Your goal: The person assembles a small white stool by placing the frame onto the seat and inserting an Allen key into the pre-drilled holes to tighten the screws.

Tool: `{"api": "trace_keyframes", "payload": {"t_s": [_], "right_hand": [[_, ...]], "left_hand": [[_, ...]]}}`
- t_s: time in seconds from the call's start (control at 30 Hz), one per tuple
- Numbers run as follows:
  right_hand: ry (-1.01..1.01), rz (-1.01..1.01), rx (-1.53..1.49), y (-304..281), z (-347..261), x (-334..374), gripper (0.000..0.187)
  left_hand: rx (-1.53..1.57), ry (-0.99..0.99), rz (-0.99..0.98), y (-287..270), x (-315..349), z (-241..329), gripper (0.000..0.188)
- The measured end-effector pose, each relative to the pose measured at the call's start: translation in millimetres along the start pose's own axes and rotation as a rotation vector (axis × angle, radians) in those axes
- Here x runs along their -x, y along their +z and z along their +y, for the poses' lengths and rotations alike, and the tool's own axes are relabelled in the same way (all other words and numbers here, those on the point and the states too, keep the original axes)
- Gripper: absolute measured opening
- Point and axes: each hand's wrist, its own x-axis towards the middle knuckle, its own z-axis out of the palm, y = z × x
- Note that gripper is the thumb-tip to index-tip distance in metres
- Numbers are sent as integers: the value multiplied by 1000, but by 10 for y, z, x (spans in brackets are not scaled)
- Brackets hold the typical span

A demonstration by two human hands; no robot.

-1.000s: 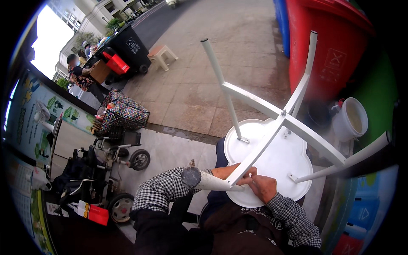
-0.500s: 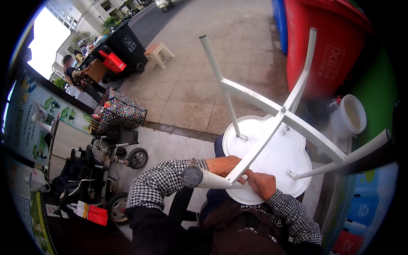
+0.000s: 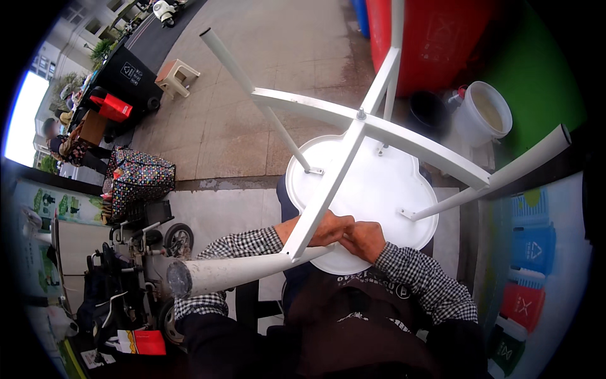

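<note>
An upturned white stool (image 3: 372, 183) rests on my lap, its round scalloped seat underside up and its legs rising toward me. A pale cross brace (image 3: 334, 114) joins the legs, with a bolt (image 3: 361, 114) at its centre. My left hand (image 3: 328, 228) reaches behind the brace's near arm, fingers curled, by the foot of the nearest leg (image 3: 233, 271). My right hand (image 3: 366, 241) is closed too, pressed against the left one just above the seat. Whatever is between the fingers is hidden.
A white bucket (image 3: 483, 114) and a dark bucket (image 3: 429, 112) stand beyond at the right, by a red bin (image 3: 423, 44). At left are a dotted bag (image 3: 142, 180), a wheeled cart (image 3: 139, 246), a small stool (image 3: 177, 77), a black bin (image 3: 129, 72) and a person (image 3: 69, 142) holding cardboard.
The stool has shifted left and a little up in the view, and its near leg now points further left. My two hands moved left with it, still together by the leg's foot.
</note>
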Motion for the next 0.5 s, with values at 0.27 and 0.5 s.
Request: {"api": "trace_keyframes", "payload": {"t_s": [0.27,0.5], "right_hand": [[-22,85,-55,-28,-34,1,18],[-24,53,4,-44,-62,-5,16]], "left_hand": [[618,-306,3,31,137,-73,17],[-407,271,-37,-219,209,139,22]]}}
